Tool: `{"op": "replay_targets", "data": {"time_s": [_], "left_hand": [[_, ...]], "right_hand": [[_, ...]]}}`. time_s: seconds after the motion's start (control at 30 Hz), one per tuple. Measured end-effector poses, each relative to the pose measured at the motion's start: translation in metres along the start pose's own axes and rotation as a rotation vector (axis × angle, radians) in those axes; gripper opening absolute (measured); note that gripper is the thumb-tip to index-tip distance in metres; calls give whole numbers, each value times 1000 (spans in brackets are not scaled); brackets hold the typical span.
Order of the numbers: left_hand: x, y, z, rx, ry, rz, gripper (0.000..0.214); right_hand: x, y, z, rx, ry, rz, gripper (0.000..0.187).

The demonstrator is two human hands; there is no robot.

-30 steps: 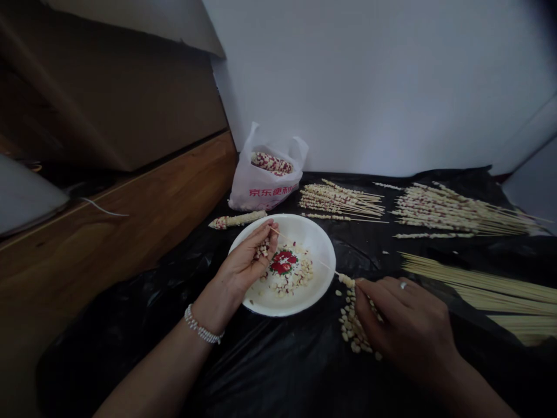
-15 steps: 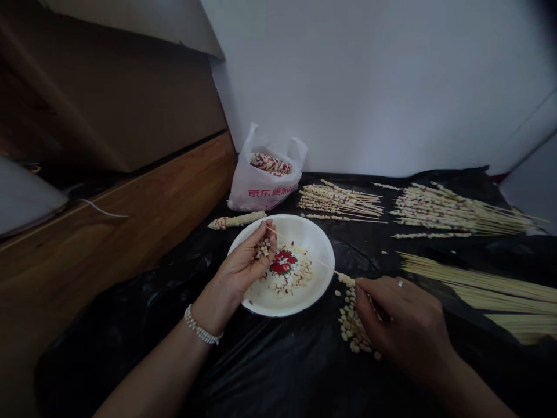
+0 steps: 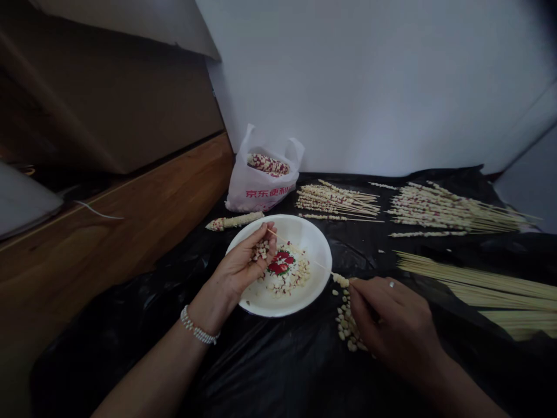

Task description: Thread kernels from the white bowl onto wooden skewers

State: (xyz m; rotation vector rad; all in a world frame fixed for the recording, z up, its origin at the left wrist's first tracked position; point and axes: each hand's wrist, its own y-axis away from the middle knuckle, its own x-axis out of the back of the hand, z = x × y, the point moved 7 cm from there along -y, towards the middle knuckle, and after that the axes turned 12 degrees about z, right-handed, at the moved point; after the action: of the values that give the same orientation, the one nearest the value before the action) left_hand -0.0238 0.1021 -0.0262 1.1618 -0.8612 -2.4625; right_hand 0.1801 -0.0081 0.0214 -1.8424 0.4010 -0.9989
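A thin wooden skewer (image 3: 323,267) spans the bowl between my two hands. My left hand (image 3: 230,273) pinches one end of it with thumb and fingers, and a cluster of corn kernels (image 3: 260,251) lies in its curled palm. At the other end, my right hand (image 3: 394,319) grips the skewer with its fingertips, behind a few threaded kernels (image 3: 340,280). Below is a white bowl (image 3: 319,244) with a red flower print and loose pale and dark-red kernels (image 3: 289,284). A pile of kernels (image 3: 347,325) lies partly hidden under my right hand.
A white plastic bag (image 3: 237,186) of speckled corn cobs stands behind the bowl, beside a partly stripped cob (image 3: 237,221). Two groups of kernel-covered skewers (image 3: 335,200) lie at the back right. Bare skewers (image 3: 474,278) lie right, on black plastic sheeting (image 3: 261,366).
The view has shifted slightly. My right hand has slid a little left along the skewer's line, toward the bowl. My left hand keeps its hold.
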Motion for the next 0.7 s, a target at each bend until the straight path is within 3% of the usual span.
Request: {"op": "replay_targets", "data": {"time_s": [0.53, 0.7], "left_hand": [[-1, 8, -9, -55, -196, 24, 16], [-6, 11, -17, -22, -277, -48, 15]], "right_hand": [[-9, 4, -9, 100, 31, -38, 16], [-9, 2, -11, 103, 43, -22, 14]]}}
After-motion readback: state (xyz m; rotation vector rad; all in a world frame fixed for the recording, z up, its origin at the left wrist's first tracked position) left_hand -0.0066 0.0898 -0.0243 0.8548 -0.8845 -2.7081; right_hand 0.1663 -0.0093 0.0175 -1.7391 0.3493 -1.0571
